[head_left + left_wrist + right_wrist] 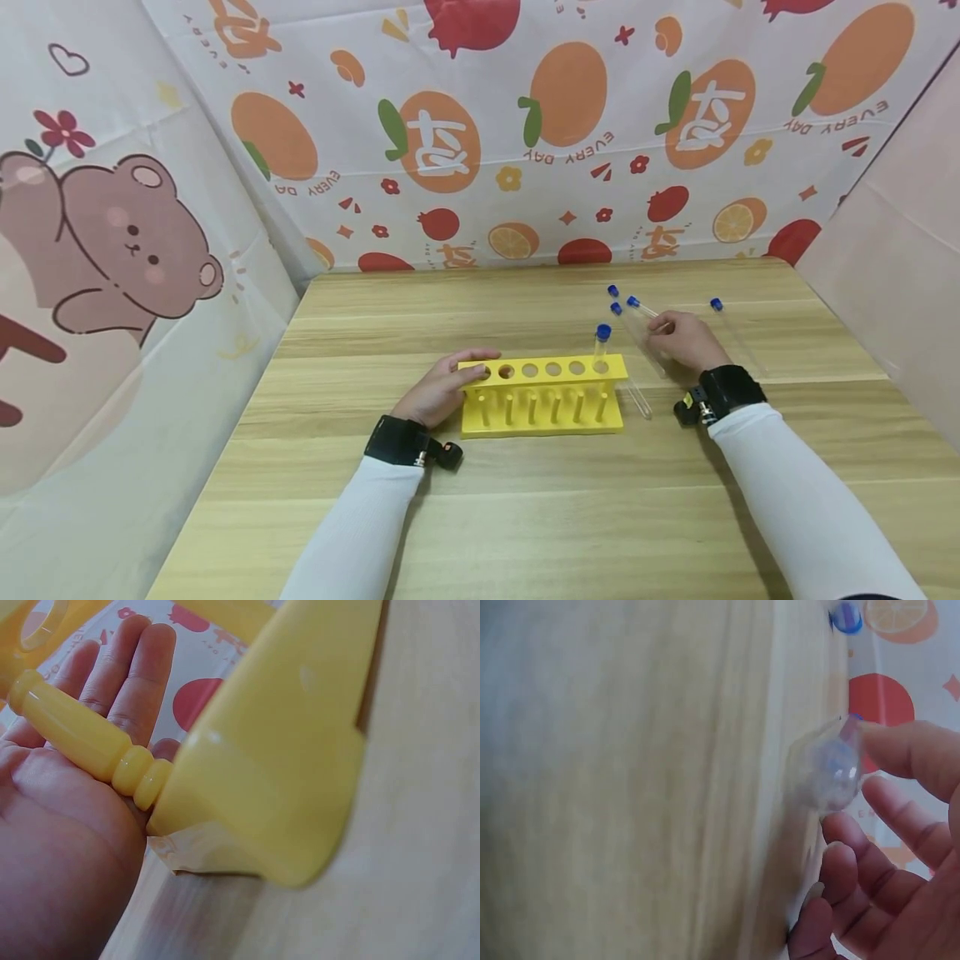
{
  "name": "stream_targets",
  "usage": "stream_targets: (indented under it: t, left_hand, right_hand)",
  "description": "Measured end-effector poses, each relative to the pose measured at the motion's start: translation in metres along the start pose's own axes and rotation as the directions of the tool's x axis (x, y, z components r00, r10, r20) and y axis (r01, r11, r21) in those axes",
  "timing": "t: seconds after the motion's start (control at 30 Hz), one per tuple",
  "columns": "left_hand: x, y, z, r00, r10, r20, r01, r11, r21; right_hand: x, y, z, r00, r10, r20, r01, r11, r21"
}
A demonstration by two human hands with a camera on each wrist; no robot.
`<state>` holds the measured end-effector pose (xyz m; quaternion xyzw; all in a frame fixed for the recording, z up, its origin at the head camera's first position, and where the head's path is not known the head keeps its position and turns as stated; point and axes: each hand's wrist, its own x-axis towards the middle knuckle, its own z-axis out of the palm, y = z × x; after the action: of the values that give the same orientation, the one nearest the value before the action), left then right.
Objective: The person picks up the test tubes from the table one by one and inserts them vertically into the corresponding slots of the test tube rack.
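A yellow test tube rack [542, 432] stands on the table, with one blue-capped test tube [602, 333] upright in its rightmost hole. At the rack's left end, my left hand [437, 398] has its thumb over the top plate. In the left wrist view its fingers extend straight behind the yellow post [79, 729]. My right hand [686, 340] pinches a clear blue-capped test tube [643, 307] between thumb and finger, right of the rack. The right wrist view shows the tube's rounded end [831, 776] close up and blurred, by the fingertips.
Near the right hand lie a blue cap [612, 291], a blue-capped tube [617, 309] and another capped tube [717, 305] farther right. A clear tube end [640, 402] shows beside the rack's right side. Printed cloth [510, 100] hangs along the table's back edge.
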<state>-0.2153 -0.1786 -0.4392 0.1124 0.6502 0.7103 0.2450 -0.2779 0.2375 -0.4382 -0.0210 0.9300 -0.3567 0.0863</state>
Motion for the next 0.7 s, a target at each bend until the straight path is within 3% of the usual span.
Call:
stream_targets:
  t: [0.5,0.7]
  left_hand:
    - [0.000,0.000,-0.001,1.000,0.001,-0.005,-0.001,1.000,-0.002]
    - [0.001,-0.001,-0.001,1.000,0.004,-0.004,-0.004,1.000,0.000]
  right_hand:
    - [-0.005,-0.009,0.002,1.000,0.027,-0.016,-0.028,0.997,-0.068]
    - [-0.009,-0.013,0.003,1.000,-0.001,-0.027,-0.003,0.990,-0.144]
